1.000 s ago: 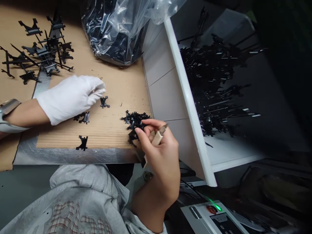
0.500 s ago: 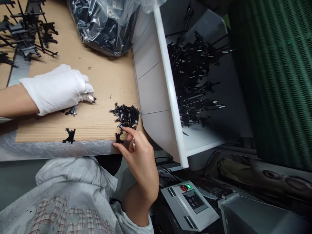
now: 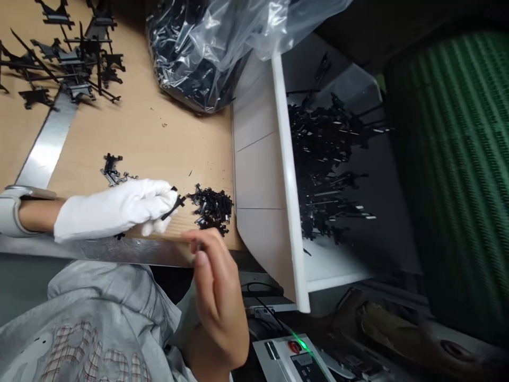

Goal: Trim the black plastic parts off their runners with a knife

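My left hand (image 3: 123, 209), in a white glove, pinches a small black plastic part (image 3: 177, 206) above the board near its front edge. Bare and partly smeared by motion, my right hand (image 3: 220, 297) is just below and to the right of it, with fingers curled round a thin, pale tool (image 3: 187, 251) too blurred to name exactly. Beyond the right hand lies a heap of small black plastic parts (image 3: 212, 207). A few loose black parts (image 3: 111, 167) rest on the board behind the left hand, and another one (image 3: 120, 236) is mostly covered by it.
Black parts on long sprues (image 3: 75, 63) lie at the back left. A clear bag of black pieces (image 3: 191, 63) stands at the back. To the right are a white bin (image 3: 292, 201) full of black sprues, a green ribbed surface (image 3: 449, 159) and a control box (image 3: 274, 363).
My left hand has come right and nearer, now showing the black part in its fingers. My right hand has drawn back from the heap. The view has shifted, too.
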Tool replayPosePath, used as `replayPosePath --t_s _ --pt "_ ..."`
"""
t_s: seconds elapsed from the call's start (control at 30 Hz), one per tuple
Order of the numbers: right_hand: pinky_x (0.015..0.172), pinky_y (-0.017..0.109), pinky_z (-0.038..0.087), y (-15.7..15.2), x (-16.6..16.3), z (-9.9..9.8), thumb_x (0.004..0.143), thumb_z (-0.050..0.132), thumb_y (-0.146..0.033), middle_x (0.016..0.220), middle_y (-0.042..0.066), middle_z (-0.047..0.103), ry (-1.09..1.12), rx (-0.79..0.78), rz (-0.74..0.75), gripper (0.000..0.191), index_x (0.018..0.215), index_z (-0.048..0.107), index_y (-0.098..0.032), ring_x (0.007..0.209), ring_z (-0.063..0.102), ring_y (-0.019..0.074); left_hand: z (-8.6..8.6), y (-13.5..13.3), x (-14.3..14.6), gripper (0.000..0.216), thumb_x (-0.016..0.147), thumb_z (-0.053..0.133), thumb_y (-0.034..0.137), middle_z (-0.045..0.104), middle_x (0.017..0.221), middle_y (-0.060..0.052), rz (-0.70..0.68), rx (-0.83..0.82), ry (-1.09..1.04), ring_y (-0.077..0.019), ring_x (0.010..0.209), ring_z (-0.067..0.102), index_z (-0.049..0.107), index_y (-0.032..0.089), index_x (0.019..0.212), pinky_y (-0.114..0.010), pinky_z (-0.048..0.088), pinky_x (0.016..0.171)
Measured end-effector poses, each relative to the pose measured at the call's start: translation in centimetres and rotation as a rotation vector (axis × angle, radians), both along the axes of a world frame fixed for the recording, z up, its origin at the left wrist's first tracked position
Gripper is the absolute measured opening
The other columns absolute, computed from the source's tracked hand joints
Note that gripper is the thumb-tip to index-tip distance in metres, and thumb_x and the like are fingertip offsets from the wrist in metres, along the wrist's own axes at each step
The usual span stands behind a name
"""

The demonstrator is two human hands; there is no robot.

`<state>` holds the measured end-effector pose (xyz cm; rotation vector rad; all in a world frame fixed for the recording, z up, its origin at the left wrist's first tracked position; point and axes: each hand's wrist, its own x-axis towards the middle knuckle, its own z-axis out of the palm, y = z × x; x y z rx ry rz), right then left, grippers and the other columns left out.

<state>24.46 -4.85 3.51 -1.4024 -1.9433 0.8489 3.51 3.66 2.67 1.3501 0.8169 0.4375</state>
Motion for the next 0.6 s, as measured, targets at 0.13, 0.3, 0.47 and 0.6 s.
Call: replayPosePath --t_s 0.13,0.3,0.47,0.6 --pt "0.066 0.022 0.05 0.8 -1.1 0.3 0.107 0.045 -0.015 0.081 -0.001 0.061 0.077 -0.033 0.196 0.019 0.094 0.053 -0.024 0.073 0.06 0.0123 -0.7 0.5 -0.4 0.043 0.102 0.031 0.038 0.052 0.064 0.002 0.016 0.101 -0.018 -0.0084 0.057 0.044 0.049 0.02 0.067 -0.018 0.043 0.065" --pt "0.052 0.021 0.04 1.9 -1.8 -0.6 0.11 0.045 -0.018 0.078 -0.004 0.062 0.05 0.019 0.032 0.017 0.114 0.06 -0.026 0.058 0.053 0.0102 -1.5 0.7 -0.5 0.049 0.103 0.026 0.041 0.05 0.057 0.004 0.016 0.065 -0.059 -0.0106 0.053 0.042 0.046 0.022 0.062 -0.023 0.04 0.063" --pt "0.061 0.024 0.045 3.6 -2.7 -0.4 0.109 0.047 -0.019 0.076 -0.001 0.061 0.011 0.039 0.008 0.024 0.094 0.066 -0.023 0.068 0.06 0.0125 -3.1 0.5 -0.7 0.041 0.101 0.03 0.023 0.049 0.057 0.004 0.019 0.235 -0.122 -0.0116 0.056 0.043 0.044 0.023 0.062 -0.024 0.039 0.074" --pt "0.056 0.023 0.044 4.1 -3.4 -0.7 0.109 0.049 -0.02 0.081 -0.002 0.066 0.032 0.091 -0.039 0.018 0.112 0.066 -0.025 0.064 0.06 0.0106 -3.2 0.3 -0.8 0.043 0.105 0.024 0.021 0.048 0.057 0.006 0.045 0.184 -0.164 -0.0088 0.051 0.045 0.041 0.023 0.065 -0.02 0.04 0.062"
